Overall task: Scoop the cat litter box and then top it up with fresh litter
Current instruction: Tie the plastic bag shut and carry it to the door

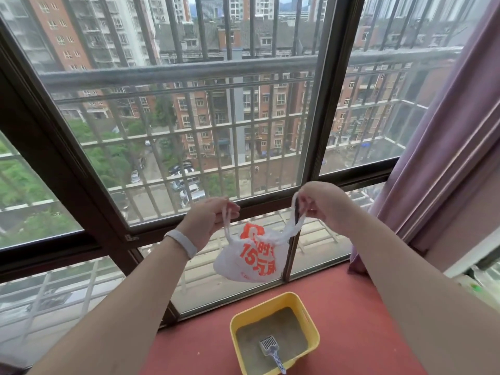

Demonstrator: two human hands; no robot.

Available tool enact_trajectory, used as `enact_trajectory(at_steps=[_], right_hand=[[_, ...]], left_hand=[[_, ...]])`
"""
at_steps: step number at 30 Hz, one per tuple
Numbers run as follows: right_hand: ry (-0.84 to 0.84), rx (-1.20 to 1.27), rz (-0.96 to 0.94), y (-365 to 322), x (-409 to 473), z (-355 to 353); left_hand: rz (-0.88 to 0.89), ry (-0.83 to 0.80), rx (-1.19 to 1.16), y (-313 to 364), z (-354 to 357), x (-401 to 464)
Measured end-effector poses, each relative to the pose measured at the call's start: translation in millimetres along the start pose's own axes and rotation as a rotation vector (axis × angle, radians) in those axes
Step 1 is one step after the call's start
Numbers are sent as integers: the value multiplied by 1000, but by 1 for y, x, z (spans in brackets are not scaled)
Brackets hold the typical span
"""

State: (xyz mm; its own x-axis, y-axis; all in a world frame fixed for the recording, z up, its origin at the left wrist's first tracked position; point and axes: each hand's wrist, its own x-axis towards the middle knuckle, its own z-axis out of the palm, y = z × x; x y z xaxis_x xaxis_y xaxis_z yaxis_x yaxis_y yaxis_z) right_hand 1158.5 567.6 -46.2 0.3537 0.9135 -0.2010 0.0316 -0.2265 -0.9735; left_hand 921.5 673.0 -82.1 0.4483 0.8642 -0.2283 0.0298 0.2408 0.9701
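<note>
A white plastic bag (pixel 253 255) with orange print hangs in the air between my hands, in front of the window. My left hand (pixel 209 219) pinches its left handle, and my right hand (pixel 323 204) pinches the right handle, pulling the two apart. Below the bag, on the red floor, sits a yellow litter box (pixel 311 312) filled with grey litter (pixel 281 326). A blue-and-white scoop (pixel 272 347) lies in the litter, its handle resting over the near rim.
A tall dark-framed window (pixel 322 104) with outer metal bars stands close ahead. A purple curtain (pixel 443 158) hangs at the right. The red floor (pixel 359 320) surrounds the box. A white band is on my left wrist.
</note>
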Motion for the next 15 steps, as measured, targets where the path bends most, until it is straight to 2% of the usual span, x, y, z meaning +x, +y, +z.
enact_trajectory(at_steps=[2,4,7,11,15], right_hand=[[-136,-306,-91,-12,-6,25],[-201,-541,-151,-19,-10,47],[-248,-787,-294,-25,-12,73],[-173,-731,-343,-30,-8,81],[-101,-575,-342,-30,-1,80]], left_hand=[[39,-57,126,5,13,-2],[104,-82,198,9,23,-4],[152,-178,86,15,32,-11],[192,-234,15,19,26,-16],[159,-224,117,14,22,-14]])
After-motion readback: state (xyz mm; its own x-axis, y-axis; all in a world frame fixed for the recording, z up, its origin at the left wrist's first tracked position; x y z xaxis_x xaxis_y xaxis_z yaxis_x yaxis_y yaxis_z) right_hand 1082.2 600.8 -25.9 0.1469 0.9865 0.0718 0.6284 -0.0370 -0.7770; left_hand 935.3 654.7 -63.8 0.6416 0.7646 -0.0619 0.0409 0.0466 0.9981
